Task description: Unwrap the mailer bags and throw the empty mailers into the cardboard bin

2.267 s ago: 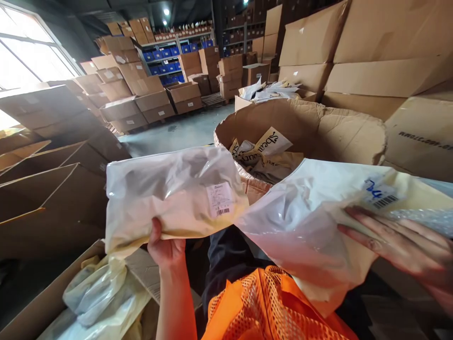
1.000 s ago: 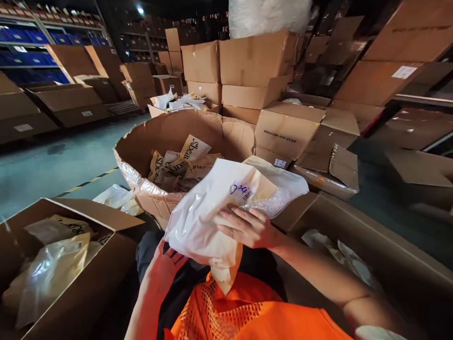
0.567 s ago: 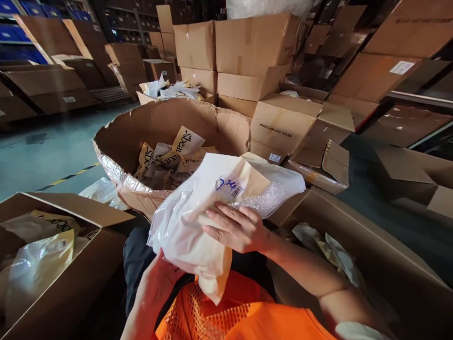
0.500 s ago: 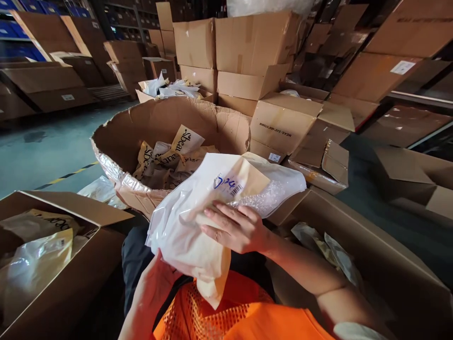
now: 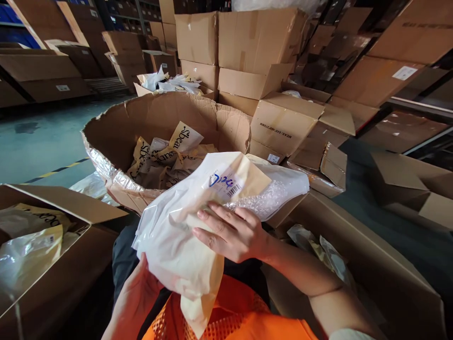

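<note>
A white plastic mailing bag (image 5: 170, 226) with a cream packet showing through it lies across my lap, tilted. It bears a barcode label (image 5: 226, 184) with blue handwriting, and bubble wrap (image 5: 262, 198) shows at its right side. My left hand (image 5: 143, 283) grips the lower left edge, thumb on the near side and fingers hidden beneath. On top of the bag, below the label, my right hand (image 5: 230, 233) lies with its fingers stretched out and slightly apart. A cream flap hangs down toward my orange vest (image 5: 255, 311).
Ahead stands a large torn-edged carton (image 5: 120, 182) holding several cream printed packets (image 5: 184, 139). Open boxes with bagged packets flank me, one left (image 5: 71, 203) and one right (image 5: 382, 255). Stacked cartons (image 5: 258, 42) rise behind. A yellow-black floor line (image 5: 53, 174) runs at left.
The bag and both hands have shifted slightly left and down in view. The blue handwriting on the label is now sharper. My hands keep much the same hold.
</note>
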Available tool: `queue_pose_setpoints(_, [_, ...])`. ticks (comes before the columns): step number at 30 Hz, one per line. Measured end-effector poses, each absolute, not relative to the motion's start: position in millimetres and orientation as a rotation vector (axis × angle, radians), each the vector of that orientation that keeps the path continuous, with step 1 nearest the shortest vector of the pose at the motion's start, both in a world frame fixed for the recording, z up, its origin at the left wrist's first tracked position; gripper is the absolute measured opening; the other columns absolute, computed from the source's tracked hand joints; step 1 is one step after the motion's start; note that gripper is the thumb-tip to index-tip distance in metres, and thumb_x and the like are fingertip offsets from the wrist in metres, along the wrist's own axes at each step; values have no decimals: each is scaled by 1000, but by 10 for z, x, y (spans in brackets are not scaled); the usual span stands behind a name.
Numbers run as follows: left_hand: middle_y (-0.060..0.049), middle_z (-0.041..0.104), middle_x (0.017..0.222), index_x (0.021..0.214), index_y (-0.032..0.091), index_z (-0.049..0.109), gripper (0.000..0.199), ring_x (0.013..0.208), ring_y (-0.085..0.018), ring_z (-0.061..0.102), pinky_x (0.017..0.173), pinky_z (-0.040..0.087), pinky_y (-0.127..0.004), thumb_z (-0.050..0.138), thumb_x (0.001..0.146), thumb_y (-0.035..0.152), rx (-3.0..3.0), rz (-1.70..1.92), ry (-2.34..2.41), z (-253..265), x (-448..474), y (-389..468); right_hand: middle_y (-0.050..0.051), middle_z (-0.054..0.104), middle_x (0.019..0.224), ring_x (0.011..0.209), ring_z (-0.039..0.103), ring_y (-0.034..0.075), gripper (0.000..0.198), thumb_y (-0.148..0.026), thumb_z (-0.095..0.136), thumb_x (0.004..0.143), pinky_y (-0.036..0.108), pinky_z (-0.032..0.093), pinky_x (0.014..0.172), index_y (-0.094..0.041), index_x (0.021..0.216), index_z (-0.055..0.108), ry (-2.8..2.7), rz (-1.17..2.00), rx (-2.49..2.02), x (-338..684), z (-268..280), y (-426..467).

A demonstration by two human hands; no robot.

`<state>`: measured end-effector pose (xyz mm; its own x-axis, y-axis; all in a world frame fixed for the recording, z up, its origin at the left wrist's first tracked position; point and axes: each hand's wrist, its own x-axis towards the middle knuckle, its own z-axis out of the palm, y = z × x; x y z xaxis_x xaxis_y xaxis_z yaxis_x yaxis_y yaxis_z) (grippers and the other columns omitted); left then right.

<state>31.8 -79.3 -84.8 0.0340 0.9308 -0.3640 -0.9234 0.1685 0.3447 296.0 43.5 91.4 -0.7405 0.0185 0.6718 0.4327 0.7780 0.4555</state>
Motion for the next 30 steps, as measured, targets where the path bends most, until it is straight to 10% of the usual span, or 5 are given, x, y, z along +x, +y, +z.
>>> queue_pose_setpoints(21, [-13,71,127,144,24,60,48,120,-36,65,110,50,-50,56,97,24,-37,1480,821,-613,337,-818,3,71,130,122,66,22,25,-32,69,95,32,46,76,-26,120,71,-2286,-801,-334,2947,912,482])
queue_pose_setpoints(30, [2,66,137,154,44,40,74,122,-25,65,97,60,-34,48,94,3,184,1726,862,-57,-161,-1097,4,62,143,132,60,20,37,-29,62,100,29,44,71,-24,137,64,-2265,-825,-287,2899,949,524])
